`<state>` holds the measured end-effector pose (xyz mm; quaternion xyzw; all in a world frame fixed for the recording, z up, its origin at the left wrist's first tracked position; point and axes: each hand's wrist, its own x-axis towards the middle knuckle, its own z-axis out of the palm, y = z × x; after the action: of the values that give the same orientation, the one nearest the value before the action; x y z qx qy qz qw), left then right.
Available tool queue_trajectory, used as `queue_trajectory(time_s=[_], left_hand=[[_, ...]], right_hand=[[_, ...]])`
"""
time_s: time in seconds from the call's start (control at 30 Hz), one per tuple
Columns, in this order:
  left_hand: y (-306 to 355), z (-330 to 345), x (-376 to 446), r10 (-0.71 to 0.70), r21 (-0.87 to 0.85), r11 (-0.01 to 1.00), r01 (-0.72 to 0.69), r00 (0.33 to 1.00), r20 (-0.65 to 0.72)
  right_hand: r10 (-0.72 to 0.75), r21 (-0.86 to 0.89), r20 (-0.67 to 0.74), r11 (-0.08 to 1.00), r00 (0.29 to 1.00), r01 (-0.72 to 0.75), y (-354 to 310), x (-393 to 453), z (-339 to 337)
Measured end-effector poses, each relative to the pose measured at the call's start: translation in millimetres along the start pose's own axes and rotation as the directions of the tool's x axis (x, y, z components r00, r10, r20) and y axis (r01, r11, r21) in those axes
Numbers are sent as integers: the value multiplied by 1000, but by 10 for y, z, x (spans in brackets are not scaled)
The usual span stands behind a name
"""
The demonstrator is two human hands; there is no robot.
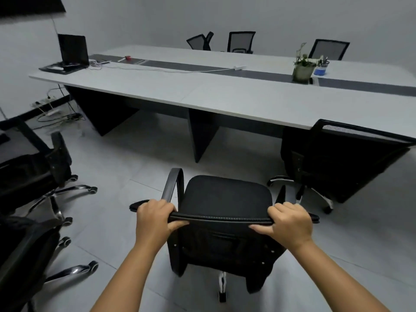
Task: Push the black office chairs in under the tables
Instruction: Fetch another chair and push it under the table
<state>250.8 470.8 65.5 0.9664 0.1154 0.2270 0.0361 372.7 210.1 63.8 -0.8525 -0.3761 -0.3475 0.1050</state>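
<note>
A long white table (157,86) with a dark centre strip extended across the room well ahead of both hands, supported on black panel legs. The grey tiled floor (126,158) lay between the hands and the table.

The black office chair (227,199) stood directly in front of the person, on open floor, short of the table edge and not under it. Its seat faced the table and its backrest top rail ran between the two hands. One armrest (172,185) rose just ahead of the left hand.

A second black chair (333,158) stood ahead and to the right of the right hand, its backrest against the table edge. Two further black chairs (33,176) stood to the left of the left hand, well apart from the table, their chrome bases visible. Three mesh-backed chairs (240,41) stood at the far side of the table.

A laptop (73,50) sat open at the far left end of the table. A potted plant (302,68) and a blue container (320,68) stood far ahead of the right hand, just beside each other.

The left hand (153,219) gripped the left end of the top rail, fingers curled over it and thumb beneath. The right hand (290,221) gripped the right end in the same manner.
</note>
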Motion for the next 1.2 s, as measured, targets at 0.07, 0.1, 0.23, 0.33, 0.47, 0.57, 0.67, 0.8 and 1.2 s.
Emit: queue_trajectory(time_s=[0.07,0.1,0.23,0.33,0.47,0.57,0.67,0.8,1.2], left_hand=[[-10,150,247,21,-26,999,-22,999,-27],[-8,228,373,29,-44,999,-31,999,-46],[3,534,895,46,-57,997,-53,992,-113],[-40,730,1298,38,-77,996,-46,994,-106],[-148,946,1878,71,-50,996,-75,994,-79],[-300,1155,2333,100,-38,994,-104,991,-87],[-491,1364,2747,125,-62,989,-133,984,-126],[-868,1649,3547,215,-60,973,-225,968,-131],[-1420,2214,4830,337,-129,924,-361,925,-174]], right_hand=[[-6,-6,10,1000,1000,6,162,162,163],[-7,-8,13,1000,1000,7,255,249,251],[-5,-38,10,999,1000,5,621,597,604],[5,-46,11,999,1000,-4,817,865,893],[43,-54,19,998,999,-42,1020,1264,1242],[69,-64,1,996,998,-69,1142,1540,1550],[88,-86,-7,992,996,-88,1242,1823,1838],[119,-169,5,979,993,-116,1289,2319,2298],[306,-267,-93,909,947,-320,1271,3013,3125]])
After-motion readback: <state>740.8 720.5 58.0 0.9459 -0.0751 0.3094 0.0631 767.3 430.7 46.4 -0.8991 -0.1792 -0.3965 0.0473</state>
